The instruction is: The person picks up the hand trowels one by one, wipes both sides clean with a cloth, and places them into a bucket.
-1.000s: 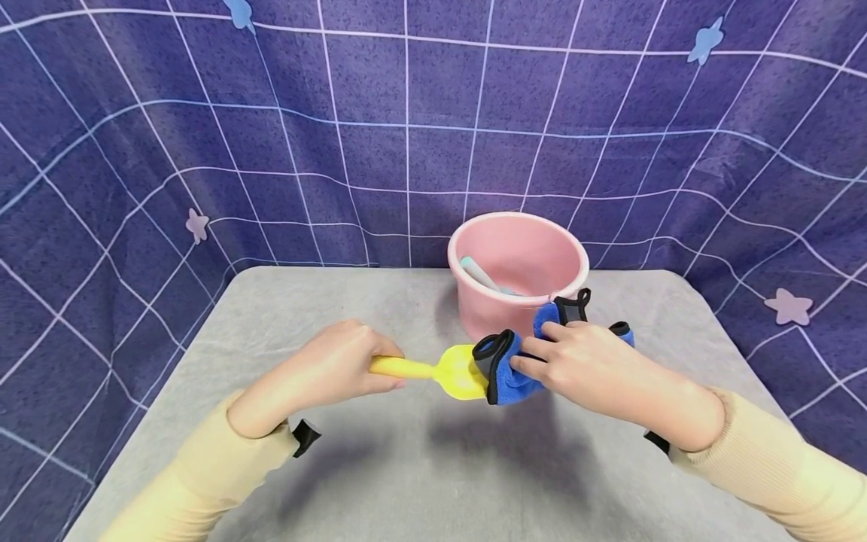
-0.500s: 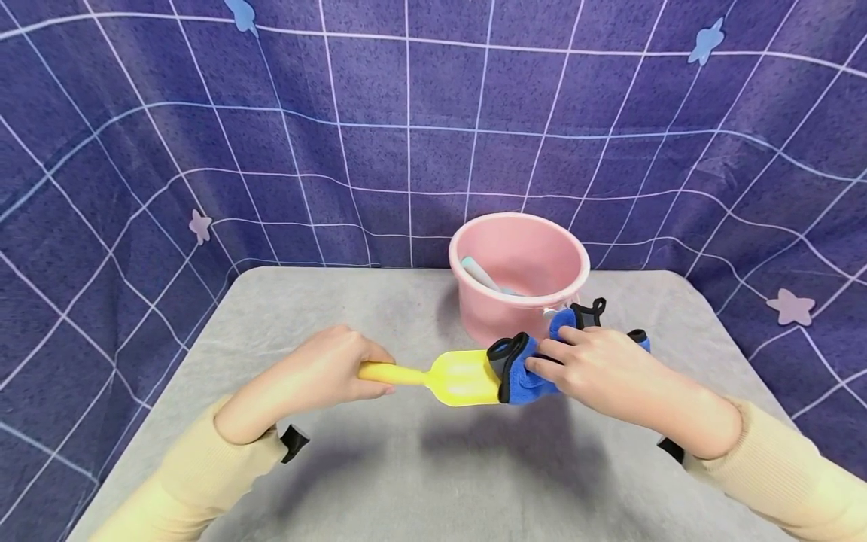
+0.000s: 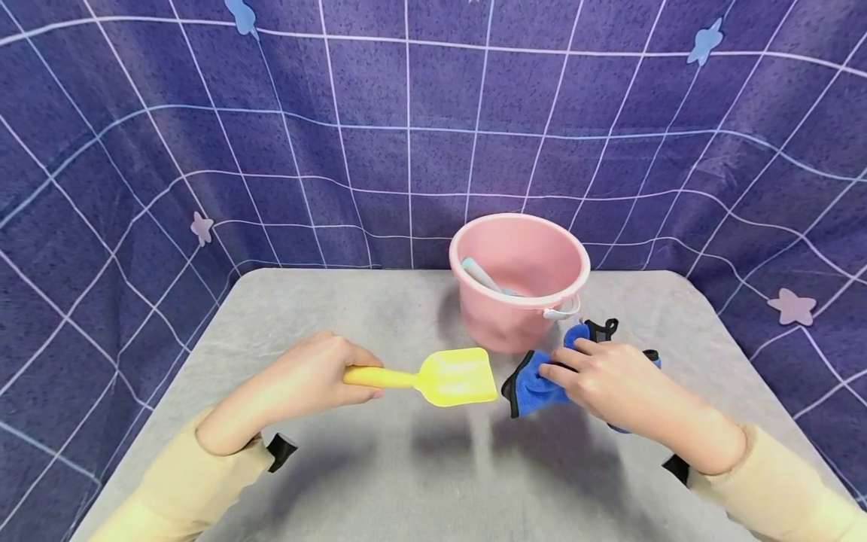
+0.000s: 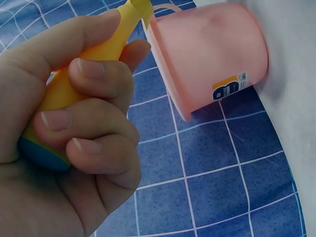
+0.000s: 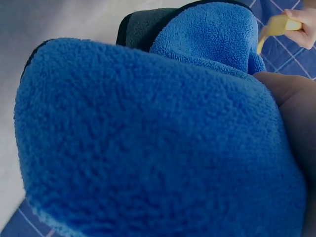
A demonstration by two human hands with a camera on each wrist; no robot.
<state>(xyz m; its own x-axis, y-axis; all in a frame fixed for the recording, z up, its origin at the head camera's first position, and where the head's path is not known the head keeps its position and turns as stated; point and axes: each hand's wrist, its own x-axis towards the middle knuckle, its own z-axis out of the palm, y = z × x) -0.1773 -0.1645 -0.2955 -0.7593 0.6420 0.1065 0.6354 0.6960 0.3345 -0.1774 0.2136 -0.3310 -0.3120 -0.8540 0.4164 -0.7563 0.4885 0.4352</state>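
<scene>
My left hand [image 3: 318,378] grips the handle of a yellow toy shovel [image 3: 457,378], whose blade points right above the grey table. In the left wrist view the fingers wrap round the yellow handle [image 4: 74,94], which has a blue end cap. My right hand [image 3: 612,385] holds a bunched blue cleaning cloth [image 3: 542,384] with black edging and a grey reverse side. The cloth [image 5: 148,143] fills most of the right wrist view and hides much of that hand. A small gap separates the shovel blade from the cloth's edge.
A pink bucket [image 3: 504,324] stands behind the hands, its white handle hanging at the right. Inside leans a pale stick-like thing [image 3: 479,272] with a teal end. The grey table [image 3: 339,293] meets a blue gridded curtain [image 3: 379,135] at the back and sides.
The cloth was against the shovel blade and has come off it to the right with my right hand. My left hand has drawn the shovel left, uncovering its whole blade.
</scene>
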